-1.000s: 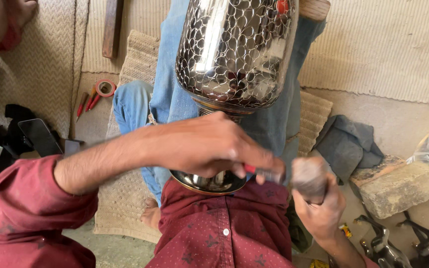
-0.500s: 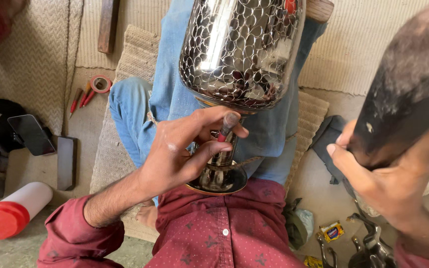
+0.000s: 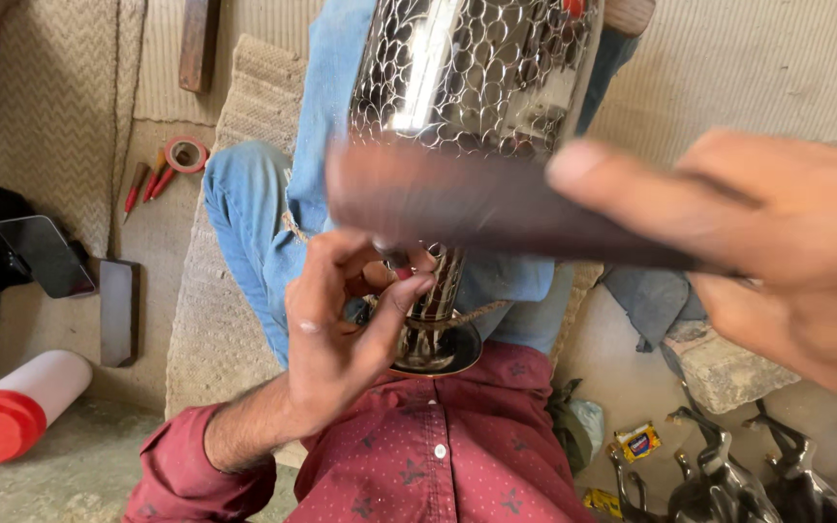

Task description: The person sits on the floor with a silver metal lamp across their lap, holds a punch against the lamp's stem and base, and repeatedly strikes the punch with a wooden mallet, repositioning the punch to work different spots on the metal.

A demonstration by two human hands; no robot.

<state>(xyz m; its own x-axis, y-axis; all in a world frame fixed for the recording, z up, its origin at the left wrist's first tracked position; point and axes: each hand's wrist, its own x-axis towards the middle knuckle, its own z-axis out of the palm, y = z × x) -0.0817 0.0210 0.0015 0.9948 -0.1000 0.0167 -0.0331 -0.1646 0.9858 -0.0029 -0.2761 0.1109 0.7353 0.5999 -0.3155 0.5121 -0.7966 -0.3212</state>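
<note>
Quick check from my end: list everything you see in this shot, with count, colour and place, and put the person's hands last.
Shiny silver metal vase with scale pattern: one, on the lap, centre top.
Dark blurred hammer-like tool: one, brown-black, across the vase.
Red tape roll: one, floor, upper left.
Red-handled small tools: about three, beside the tape.
Black phone: one, left floor.
Dark rectangular block: one, right of the phone.
White bottle with red cap: one, lying lower left.
Pale stone block: one, right floor.
Dark metal figures: several, lower right.
Grey cloth: one, right.
Left hand: at the vase's narrow neck.
Right hand: gripping the tool.
</note>
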